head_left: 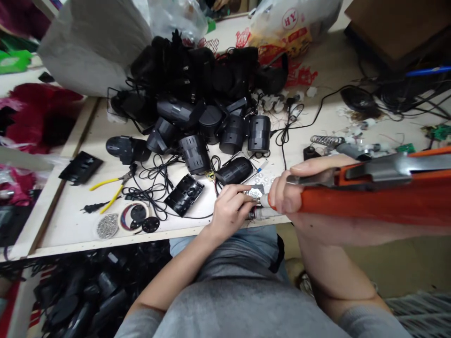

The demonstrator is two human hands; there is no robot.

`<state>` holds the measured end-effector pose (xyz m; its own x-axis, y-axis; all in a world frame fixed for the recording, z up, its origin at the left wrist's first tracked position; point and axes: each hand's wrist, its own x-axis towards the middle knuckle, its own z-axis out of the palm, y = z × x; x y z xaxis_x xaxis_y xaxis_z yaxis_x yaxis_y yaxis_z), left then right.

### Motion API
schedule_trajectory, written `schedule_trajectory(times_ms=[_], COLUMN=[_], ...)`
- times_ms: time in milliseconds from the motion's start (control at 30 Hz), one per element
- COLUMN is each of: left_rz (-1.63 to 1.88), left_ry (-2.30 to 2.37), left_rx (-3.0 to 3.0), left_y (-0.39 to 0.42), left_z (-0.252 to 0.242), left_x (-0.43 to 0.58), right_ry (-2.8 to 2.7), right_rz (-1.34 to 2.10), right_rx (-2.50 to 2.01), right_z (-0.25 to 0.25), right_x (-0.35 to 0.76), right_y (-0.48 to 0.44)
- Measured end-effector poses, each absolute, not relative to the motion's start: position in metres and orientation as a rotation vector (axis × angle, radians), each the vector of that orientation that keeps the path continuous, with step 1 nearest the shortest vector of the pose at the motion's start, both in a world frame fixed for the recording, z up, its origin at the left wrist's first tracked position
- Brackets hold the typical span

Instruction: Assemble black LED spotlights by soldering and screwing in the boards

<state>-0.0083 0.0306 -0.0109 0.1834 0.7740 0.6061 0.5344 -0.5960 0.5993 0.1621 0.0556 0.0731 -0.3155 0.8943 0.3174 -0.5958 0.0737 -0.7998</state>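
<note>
My right hand (282,193) is wrapped round an orange power screwdriver (355,203) with a metal lever, its narrow nose pointing left. At that tip, my left hand (229,210) has its fingers pinched together by a small pale plate with a round part (255,191). What sits between those fingertips is too small to make out. Just behind the hands lies a black ribbed cylinder housing (235,171). Left of them rests an open black rectangular case (184,194).
Black lamp-like housings (195,152) with cables are heaped at the back. Yellow-handled cutters (116,190), a dish of screws (107,226) and a tape roll (123,225) lie left. A metal spring (327,140) and loose parts lie right. Plastic bags (296,23) stand behind.
</note>
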Motion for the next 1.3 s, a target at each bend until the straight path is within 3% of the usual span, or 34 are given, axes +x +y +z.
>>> schedule_trajectory(times_ms=[533,1000,1300], left_rz=[1.461,1.133,1.117], left_ry=[1.252,1.349,1.372], left_rx=[2.195,2.122,2.108], left_y=[0.019,0.030,0.032], left_z=[-0.009,-0.024,-0.026], left_x=[-0.016,-0.013,-0.011], right_ry=[-1.273,-1.266,-1.275], right_rz=[1.398,1.413,1.471], right_rx=[-0.419,-0.478,-0.545], right_z=[0.081,0.058,0.058], right_x=[0.141,0.127,0.124], right_y=[0.048,0.074,0.078])
